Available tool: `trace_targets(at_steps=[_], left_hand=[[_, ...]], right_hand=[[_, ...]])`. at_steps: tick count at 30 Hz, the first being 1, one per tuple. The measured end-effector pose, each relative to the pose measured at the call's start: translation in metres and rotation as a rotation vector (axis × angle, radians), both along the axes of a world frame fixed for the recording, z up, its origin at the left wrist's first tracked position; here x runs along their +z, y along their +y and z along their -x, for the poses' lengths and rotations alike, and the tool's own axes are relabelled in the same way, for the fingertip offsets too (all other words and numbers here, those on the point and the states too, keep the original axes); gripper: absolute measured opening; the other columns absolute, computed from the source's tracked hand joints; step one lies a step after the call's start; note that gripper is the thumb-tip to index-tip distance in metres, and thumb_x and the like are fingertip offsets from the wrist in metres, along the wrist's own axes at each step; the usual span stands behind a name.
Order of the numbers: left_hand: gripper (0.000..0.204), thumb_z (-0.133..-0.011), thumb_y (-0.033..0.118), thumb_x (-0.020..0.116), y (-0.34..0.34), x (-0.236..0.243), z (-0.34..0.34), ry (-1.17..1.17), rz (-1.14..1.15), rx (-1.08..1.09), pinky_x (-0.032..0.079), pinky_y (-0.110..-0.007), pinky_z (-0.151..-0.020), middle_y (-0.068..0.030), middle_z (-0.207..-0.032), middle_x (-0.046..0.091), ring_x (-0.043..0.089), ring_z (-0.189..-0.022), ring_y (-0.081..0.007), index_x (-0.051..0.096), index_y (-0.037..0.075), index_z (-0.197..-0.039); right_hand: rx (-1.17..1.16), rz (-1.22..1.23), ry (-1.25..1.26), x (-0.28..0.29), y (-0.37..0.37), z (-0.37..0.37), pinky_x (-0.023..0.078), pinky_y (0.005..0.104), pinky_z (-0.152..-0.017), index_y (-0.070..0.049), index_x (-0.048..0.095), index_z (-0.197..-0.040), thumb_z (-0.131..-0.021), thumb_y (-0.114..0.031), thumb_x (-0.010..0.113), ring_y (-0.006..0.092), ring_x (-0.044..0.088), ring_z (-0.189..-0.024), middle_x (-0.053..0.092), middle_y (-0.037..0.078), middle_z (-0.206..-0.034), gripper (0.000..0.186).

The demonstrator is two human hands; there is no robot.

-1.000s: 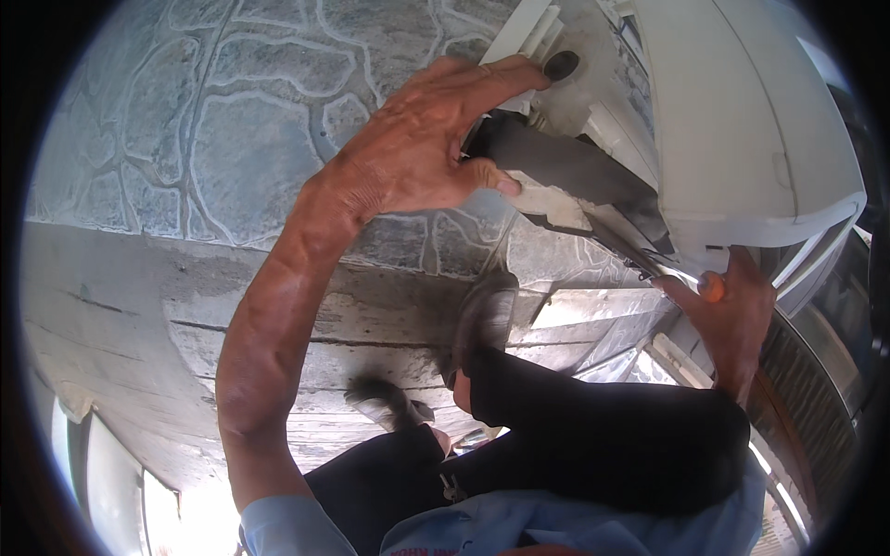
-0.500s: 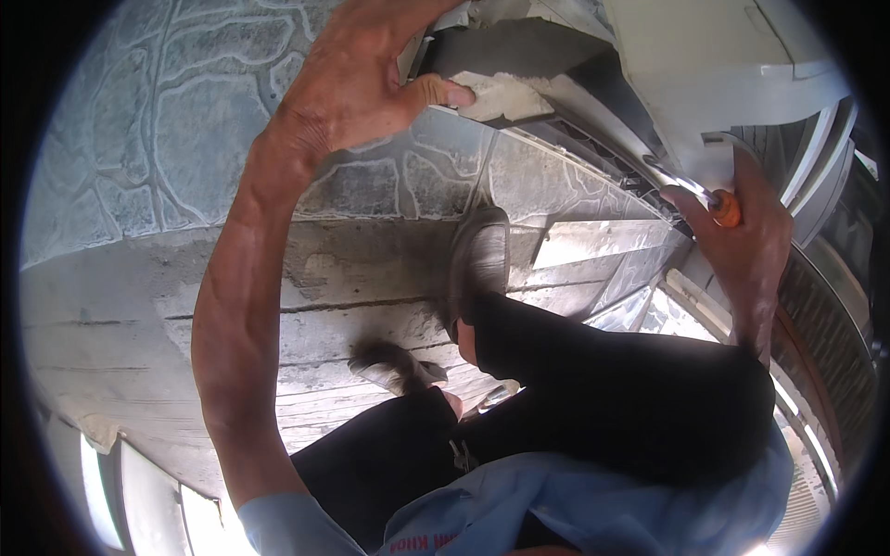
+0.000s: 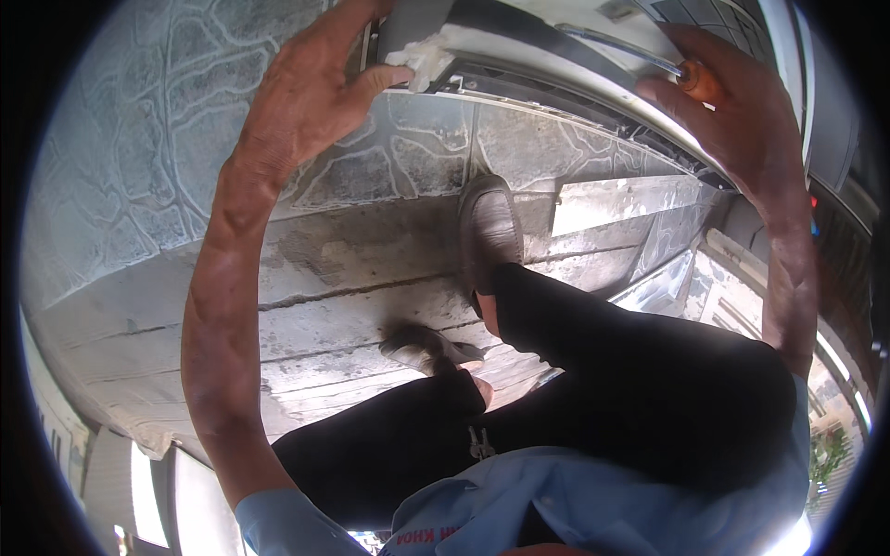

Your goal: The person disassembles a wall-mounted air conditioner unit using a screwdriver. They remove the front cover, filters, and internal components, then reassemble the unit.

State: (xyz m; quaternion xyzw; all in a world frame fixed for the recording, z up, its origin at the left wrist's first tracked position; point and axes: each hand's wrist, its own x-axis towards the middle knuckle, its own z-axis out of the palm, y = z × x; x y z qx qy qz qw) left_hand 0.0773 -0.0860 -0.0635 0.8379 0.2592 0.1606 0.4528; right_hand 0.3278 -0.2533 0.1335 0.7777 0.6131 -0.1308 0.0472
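My left hand (image 3: pixel 311 88) is raised at the top of the view and grips the lower left corner of a white appliance casing (image 3: pixel 519 46), with a white cloth or foam piece (image 3: pixel 422 60) under the thumb. My right hand (image 3: pixel 732 102) reaches up on the right and is closed around an orange-handled screwdriver (image 3: pixel 695 82), whose metal shaft (image 3: pixel 607 48) lies along the casing's underside. Both forearms frame the view.
A wall of grey stone-pattern tiles (image 3: pixel 139 167) fills the upper left. Below is a cracked concrete ledge (image 3: pixel 352 315), on which my two shoes (image 3: pixel 491 227) stand; my dark trousers (image 3: pixel 630 389) and blue shirt (image 3: pixel 593 505) fill the bottom.
Both hands have risen toward the top of the view. The casing has shifted up and left. My right hand with the screwdriver moved from the lower right to the casing's underside.
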Motion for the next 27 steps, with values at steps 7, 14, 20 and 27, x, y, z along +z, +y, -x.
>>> trace_targets(at_steps=[7, 14, 20, 27], left_hand=[[0.068, -0.083, 0.013, 0.079, 0.015, 0.021, -0.008, 0.046, -0.249, -0.069, 0.049, -0.047, -0.104, -0.0262, -0.133, 0.064, 0.060, -0.126, -0.0464, 0.049, 0.002, -0.143], [0.056, -0.083, 0.007, 0.075, 0.008, 0.015, -0.011, 0.175, -0.122, -0.098, 0.048, -0.050, -0.099, -0.0289, -0.128, 0.062, 0.059, -0.119, -0.0491, 0.052, 0.000, -0.133], [0.057, -0.082, 0.002, 0.070, 0.000, 0.035, -0.010, 0.084, -0.112, -0.089, 0.044, -0.049, -0.106, -0.0287, -0.129, 0.064, 0.060, -0.125, -0.0459, 0.049, -0.002, -0.135], [0.054, -0.091, 0.008, 0.074, 0.010, 0.024, -0.023, 0.223, -0.161, -0.120, 0.043, -0.044, -0.109, -0.0271, -0.133, 0.062, 0.060, -0.126, -0.0378, 0.048, -0.006, -0.137]], right_hand=[[-0.547, -0.323, 0.342, 0.019, -0.119, 0.015, 0.054, 0.0340, -0.075, -0.008, 0.073, -0.111, -0.090, -0.025, 0.081, 0.0166, 0.065, -0.077, 0.072, 0.006, -0.087, 0.029], [-1.089, 0.015, 0.399, -0.043, -0.361, 0.020, 0.050, 0.0412, -0.071, -0.005, 0.069, -0.103, -0.090, -0.034, 0.073, 0.0250, 0.065, -0.074, 0.067, 0.013, -0.082, 0.032], [-1.094, -0.041, 0.292, -0.064, -0.456, -0.025, 0.053, 0.0454, -0.080, -0.011, 0.066, -0.107, -0.094, -0.036, 0.067, 0.0331, 0.070, -0.093, 0.071, 0.011, -0.097, 0.028], [-1.138, -0.209, 0.027, -0.166, -0.527, -0.117, 0.051, 0.0469, -0.086, -0.008, 0.067, -0.100, -0.087, -0.024, 0.072, 0.0353, 0.067, -0.103, 0.070, 0.014, -0.103, 0.021]])
